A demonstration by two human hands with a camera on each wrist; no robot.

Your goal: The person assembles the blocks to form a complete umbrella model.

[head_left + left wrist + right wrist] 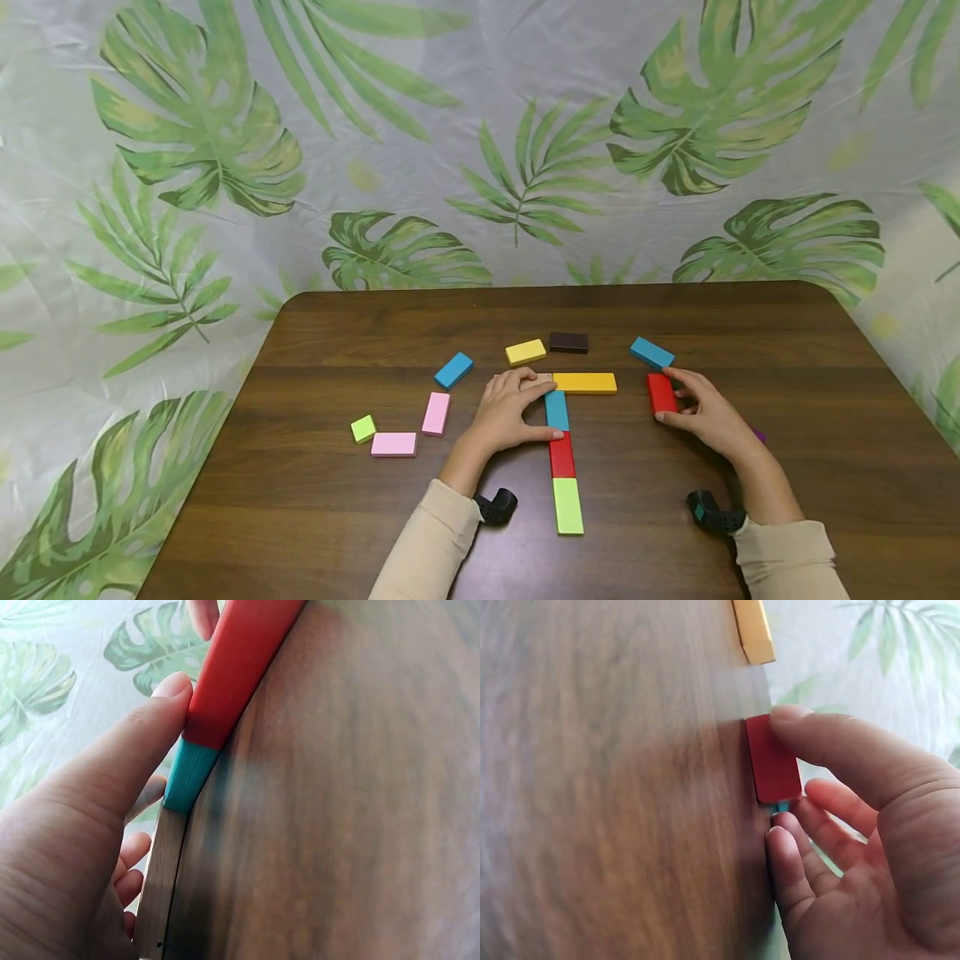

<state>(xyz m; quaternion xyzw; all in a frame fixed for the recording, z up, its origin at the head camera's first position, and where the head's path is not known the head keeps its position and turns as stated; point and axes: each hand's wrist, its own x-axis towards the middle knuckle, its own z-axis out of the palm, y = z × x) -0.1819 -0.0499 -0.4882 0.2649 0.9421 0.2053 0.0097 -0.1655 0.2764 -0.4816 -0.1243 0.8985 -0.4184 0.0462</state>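
A T-shaped layout of flat blocks lies on the table. A plain wooden block [538, 378] and an orange block [585, 383] form its top bar; a blue block [557, 410], a red block [562, 457] and a light green block [567, 506] run down as its stem. My left hand [506, 414] spreads over the upper left of it. Its thumb [174, 688] touches the side near the blue-red joint, while the other fingers reach the wooden block, which they partly hide. Farther right, my right hand [708, 412] pinches another red block [662, 394] between thumb and fingers.
Beyond that red block lies a blue block [652, 352]. Behind the T are a yellow block [526, 352] and a dark brown one [568, 342]. Leftward lie another blue block [453, 371], two pink blocks [436, 414] and a small green block [363, 428]. A purple piece [760, 435] peeks past the right wrist.
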